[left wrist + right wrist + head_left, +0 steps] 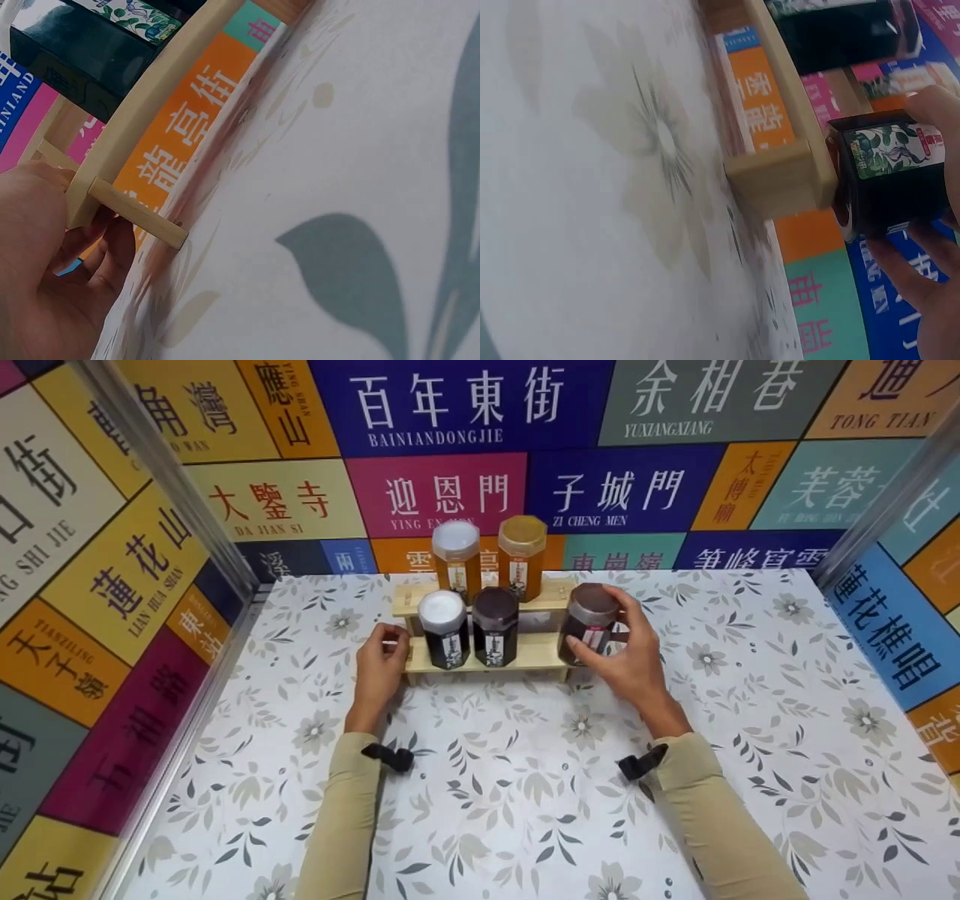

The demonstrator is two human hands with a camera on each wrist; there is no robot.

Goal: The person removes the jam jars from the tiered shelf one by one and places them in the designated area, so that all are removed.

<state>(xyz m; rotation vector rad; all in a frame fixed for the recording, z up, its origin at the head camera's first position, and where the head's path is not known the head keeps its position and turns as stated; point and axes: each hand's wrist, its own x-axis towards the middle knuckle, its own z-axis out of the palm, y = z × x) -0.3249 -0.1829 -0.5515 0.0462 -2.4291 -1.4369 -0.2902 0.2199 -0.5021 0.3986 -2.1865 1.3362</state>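
My right hand (634,660) grips a dark jar with a brown lid (594,622), thumb on the near side and fingers round the far side. In the right wrist view this jar (892,180) is close over the right end of the two-tier wooden rack (538,651). At the rack's other end, my left hand (381,664) pinches the wood of the lower tier (124,139). On that tier stand a dark jar with a white lid (444,634) and a dark jar with a dark lid (496,634). Two amber jars, one white-lidded (457,562) and one yellow-lidded (523,559), occupy the upper tier.
A white tablecloth with grey leaves and flowers (480,780) covers the table. Behind it rises a wall of coloured panels (472,405) with Chinese characters, with more panels on both sides. Metal posts (180,487) stand at the corners.
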